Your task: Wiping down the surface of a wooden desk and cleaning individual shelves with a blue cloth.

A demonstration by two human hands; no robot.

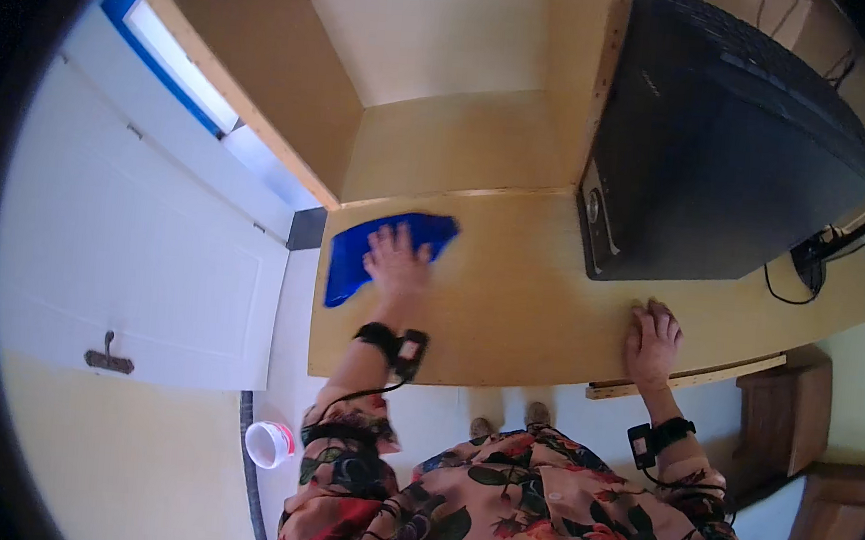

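My left hand (397, 264) lies palm down, fingers spread, on a blue cloth (347, 268) at the left end of a wooden desktop (506, 298). The cloth is spread flat, its far right corner reaching past my fingers. My hand is slightly blurred. Farther right, my right hand (653, 342) rests on the desktop near its front edge, fingers slightly bent and nothing visible in it. Behind that hand stands a large black computer case (679, 189). What is under each palm is hidden.
A wooden shelf compartment (448, 147) rises behind the desktop. A black stand with a cable (808, 270) sits at the right end. On the left are a white door (141, 235) and a white tub (266, 445) on the floor. Wooden furniture (783, 422) stands lower right.
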